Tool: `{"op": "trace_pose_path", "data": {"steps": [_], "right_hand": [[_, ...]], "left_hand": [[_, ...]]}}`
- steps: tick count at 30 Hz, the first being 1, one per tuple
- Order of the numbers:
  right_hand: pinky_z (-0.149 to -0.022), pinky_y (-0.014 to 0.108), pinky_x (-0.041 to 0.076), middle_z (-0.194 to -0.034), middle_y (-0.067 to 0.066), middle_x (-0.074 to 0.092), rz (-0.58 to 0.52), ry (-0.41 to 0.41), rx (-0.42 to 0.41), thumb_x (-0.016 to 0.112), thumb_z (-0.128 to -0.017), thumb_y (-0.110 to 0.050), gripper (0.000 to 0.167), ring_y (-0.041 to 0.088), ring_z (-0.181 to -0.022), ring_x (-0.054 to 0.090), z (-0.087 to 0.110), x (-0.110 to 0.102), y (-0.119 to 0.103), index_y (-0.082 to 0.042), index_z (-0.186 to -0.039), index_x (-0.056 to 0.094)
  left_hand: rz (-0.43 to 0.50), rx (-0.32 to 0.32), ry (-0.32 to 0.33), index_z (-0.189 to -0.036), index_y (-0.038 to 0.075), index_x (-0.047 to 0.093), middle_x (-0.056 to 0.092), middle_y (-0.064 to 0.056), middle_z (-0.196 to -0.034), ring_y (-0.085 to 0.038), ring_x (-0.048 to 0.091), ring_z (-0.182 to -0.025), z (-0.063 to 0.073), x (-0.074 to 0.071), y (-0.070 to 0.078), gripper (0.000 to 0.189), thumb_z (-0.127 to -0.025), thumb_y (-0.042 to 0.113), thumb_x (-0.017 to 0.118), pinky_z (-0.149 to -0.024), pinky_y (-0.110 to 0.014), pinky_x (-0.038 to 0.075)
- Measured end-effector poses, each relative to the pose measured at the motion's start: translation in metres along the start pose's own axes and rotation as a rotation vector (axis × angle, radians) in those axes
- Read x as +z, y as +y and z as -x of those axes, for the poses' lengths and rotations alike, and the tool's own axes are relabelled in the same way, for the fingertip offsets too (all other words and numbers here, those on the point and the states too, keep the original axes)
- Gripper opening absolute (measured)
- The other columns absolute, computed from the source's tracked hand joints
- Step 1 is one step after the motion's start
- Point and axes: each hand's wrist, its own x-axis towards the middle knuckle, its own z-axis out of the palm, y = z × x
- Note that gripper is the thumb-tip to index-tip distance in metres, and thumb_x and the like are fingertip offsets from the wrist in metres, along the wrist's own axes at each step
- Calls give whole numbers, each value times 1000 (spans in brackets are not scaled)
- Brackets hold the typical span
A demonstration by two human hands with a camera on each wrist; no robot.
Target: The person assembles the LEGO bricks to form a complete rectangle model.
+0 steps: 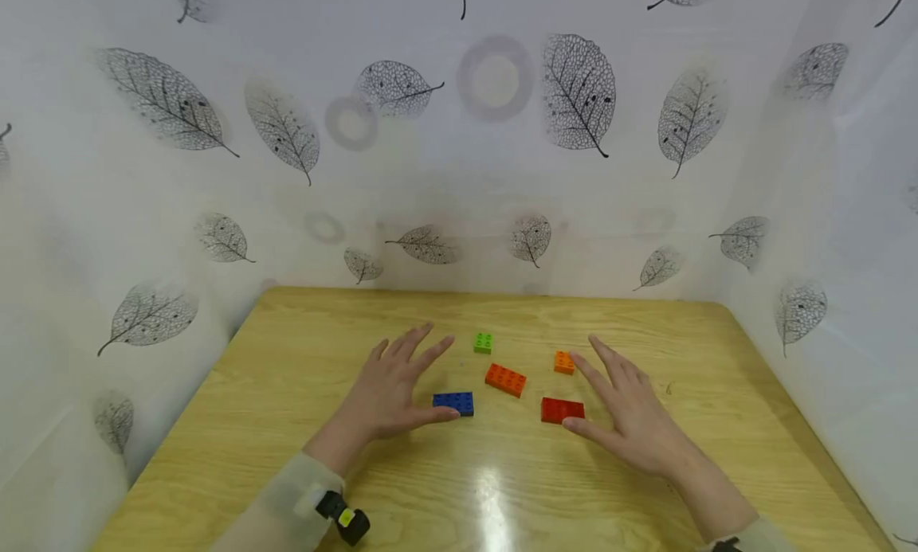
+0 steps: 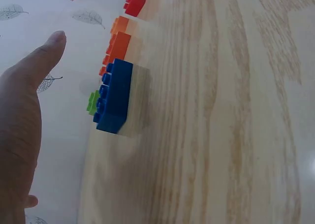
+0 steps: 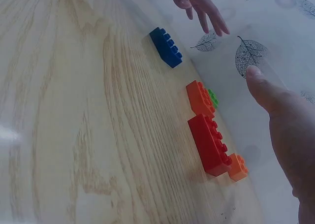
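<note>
My left hand is held over the table with fingers spread and nothing in it, its thumb overlapping the blue brick in the head view. The right hand is likewise spread and holds nothing; its thumb overlaps a corner of the red brick, and its index fingertip lies by the small light-orange brick. Between the hands sits a longer orange-red brick, set at a slant. Farther back is a small green brick. In both wrist views, the bricks stand studs up on the wood, apart from the hands.
The wooden table ends at a back edge against a pale curtain printed with leaves, which also runs along both sides. A black device is strapped to the left wrist. Light glares off the table's front middle.
</note>
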Motion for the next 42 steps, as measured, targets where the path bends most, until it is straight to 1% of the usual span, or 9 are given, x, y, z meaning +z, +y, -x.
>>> {"op": "trace_pose_path", "data": {"steps": [6,8,14,17,21,27,34,38,42], "right_hand": [[-113,75,27,-176,3,10,-81,-1,-14,76,-98,-46,86,44,-153,26,-1,9,3,-22,-168,32],[-111,74,31,-176,2,11,-102,-3,-8,75,-99,-46,85,43,-153,27,-1,14,4,-20,-168,33],[-109,71,39,-174,2,18,-175,-25,20,72,-100,-48,79,40,-153,30,0,24,5,-27,-167,35],[-109,68,41,-172,6,24,-206,-32,32,71,-101,-47,76,39,-151,34,0,27,5,-22,-165,38],[-110,65,42,-166,9,34,-256,-38,50,72,-102,-45,73,37,-148,39,0,30,5,-15,-162,43],[-109,56,47,-153,-5,48,-304,-47,96,72,-101,-47,67,27,-139,51,1,36,8,-16,-156,52],[-103,50,53,-138,-2,62,-306,-13,54,76,-99,-38,56,21,-128,60,-1,41,11,-7,-144,63],[-103,46,53,-130,-3,67,-329,-13,51,79,-98,-33,50,16,-122,63,-2,43,11,-6,-138,68],[-100,42,55,-124,-8,68,-331,3,52,80,-97,-29,44,13,-116,65,-1,47,14,-6,-133,71]], "left_hand": [[117,-3,-18,-169,40,24,31,-9,-170,-40,42,-146,0,9,-1,102,-85,88,58,-114,-65,36],[138,1,-29,-168,41,25,34,-8,-169,-39,43,-146,0,13,-1,100,-86,87,58,-114,-64,37],[170,18,-44,-166,38,33,43,-4,-163,-34,48,-143,-2,21,0,96,-87,83,63,-112,-61,40],[201,28,-56,-165,32,40,48,-3,-159,-32,50,-141,-3,24,1,94,-87,79,68,-111,-59,41],[268,38,-66,-161,24,47,53,-4,-155,-29,52,-138,-3,27,2,91,-88,70,74,-112,-56,42],[376,20,-108,-158,21,52,59,-1,-149,-23,55,-135,-1,30,3,84,-89,62,79,-114,-51,42],[531,-4,-129,-151,17,59,66,4,-137,-12,60,-124,0,37,2,70,-93,51,80,-109,-42,48],[576,-40,-160,-146,16,64,67,7,-133,-8,61,-118,0,40,1,63,-95,51,78,-106,-39,50],[594,-49,-175,-141,16,68,68,9,-128,-7,62,-113,0,42,0,57,-96,50,77,-102,-36,52]]}}
